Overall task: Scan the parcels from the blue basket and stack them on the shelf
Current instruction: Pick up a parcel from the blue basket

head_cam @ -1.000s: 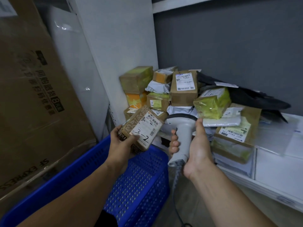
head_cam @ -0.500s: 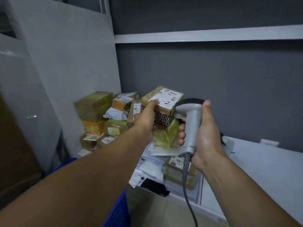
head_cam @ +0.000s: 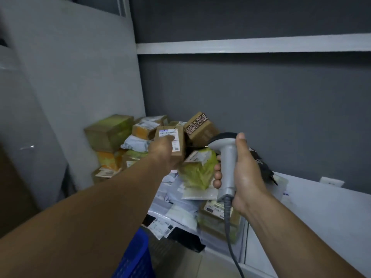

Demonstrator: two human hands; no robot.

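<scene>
My right hand (head_cam: pixel 242 173) is curled tight round the grip of the grey scanner (head_cam: pixel 225 155), thumb up along the back and fingers (head_cam: pixel 217 174) wrapped across the front. Its cable (head_cam: pixel 230 237) hangs down from the butt.

My left hand (head_cam: pixel 162 152) is stretched out to the pile with its back toward me, in front of the labelled box (head_cam: pixel 176 141). Its fingers are hidden and blurred, so I cannot tell whether they grip that box.

The patterned box (head_cam: pixel 200 127) lies tilted on top of the pile, just beyond the scanner's head. Brown print runs along its edge, too soft to read. The labelled box carries a white slip with barcodes and a pen mark above it, neither legible.

A green-taped parcel (head_cam: pixel 198 171) sits between my hands. The pile is crowded into the corner against the white side panel (head_cam: pixel 70 77). The shelf (head_cam: pixel 321 207) shows bare white board to the right of it. A corner of the blue basket (head_cam: pixel 134 257) shows below my left forearm.
</scene>
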